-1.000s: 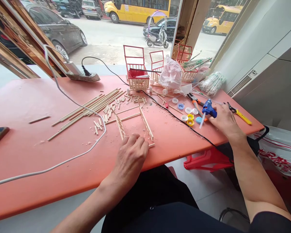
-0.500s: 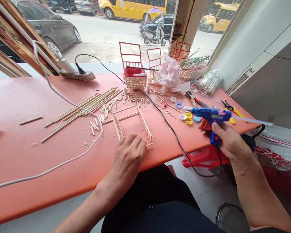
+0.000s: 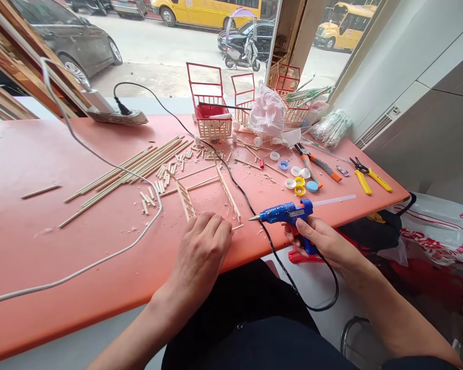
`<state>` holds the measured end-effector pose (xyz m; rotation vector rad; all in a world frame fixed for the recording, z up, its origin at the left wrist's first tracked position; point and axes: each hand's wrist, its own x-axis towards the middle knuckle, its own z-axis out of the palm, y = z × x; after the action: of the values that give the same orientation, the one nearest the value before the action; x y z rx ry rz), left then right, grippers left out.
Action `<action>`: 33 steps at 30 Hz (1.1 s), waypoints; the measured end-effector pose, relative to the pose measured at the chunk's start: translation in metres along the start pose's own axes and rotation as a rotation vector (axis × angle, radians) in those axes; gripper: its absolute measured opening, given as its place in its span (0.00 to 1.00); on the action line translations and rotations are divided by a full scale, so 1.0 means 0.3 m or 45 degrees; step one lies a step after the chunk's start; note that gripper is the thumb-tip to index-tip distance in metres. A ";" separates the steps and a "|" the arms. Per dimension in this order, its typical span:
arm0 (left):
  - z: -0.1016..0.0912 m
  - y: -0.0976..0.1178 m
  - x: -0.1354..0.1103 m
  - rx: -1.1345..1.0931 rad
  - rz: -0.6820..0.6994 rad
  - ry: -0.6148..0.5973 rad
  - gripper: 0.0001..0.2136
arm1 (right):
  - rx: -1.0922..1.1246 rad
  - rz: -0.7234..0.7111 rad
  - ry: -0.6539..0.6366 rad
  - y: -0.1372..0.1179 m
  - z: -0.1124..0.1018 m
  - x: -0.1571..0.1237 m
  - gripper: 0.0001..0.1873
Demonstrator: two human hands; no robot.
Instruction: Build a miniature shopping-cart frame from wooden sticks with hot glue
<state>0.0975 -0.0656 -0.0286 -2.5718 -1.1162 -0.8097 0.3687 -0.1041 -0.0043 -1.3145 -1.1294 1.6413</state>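
Note:
My right hand grips a blue hot glue gun, its nozzle pointing left, a clear glue stick poking out of its back. At the table's near edge my left hand is closed over a thin wooden stick, whose end sticks out on the right. Just beyond these fingers stand two small ladder-like wooden panels, the left panel and the right panel. Thin rods lie across between them. What the left fingertips touch is hidden under the hand.
Long wooden sticks and cut pieces lie left of the panels. Small carts stand at the back. Bottle caps, orange-handled pliers and yellow-handled cutters lie right. A black cord and a white cable cross the table.
My right hand has brought the glue gun left, from over the table's right side towards the panels, and lower. My left hand has stayed in place.

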 end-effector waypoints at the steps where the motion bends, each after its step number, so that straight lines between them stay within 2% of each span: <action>1: -0.001 0.000 0.000 -0.005 0.000 0.002 0.12 | -0.005 0.001 0.005 -0.003 0.004 0.000 0.26; 10: -0.008 -0.003 -0.002 -0.073 -0.008 0.019 0.11 | -0.160 0.047 0.024 -0.009 0.019 -0.004 0.29; 33: -0.006 -0.006 -0.015 -0.166 -0.049 0.068 0.10 | -0.240 0.028 -0.047 -0.008 0.030 -0.008 0.29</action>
<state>0.0929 -0.0678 -0.0299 -2.6233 -1.1362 -0.9852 0.3604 -0.1071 -0.0004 -1.4240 -1.3227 1.6123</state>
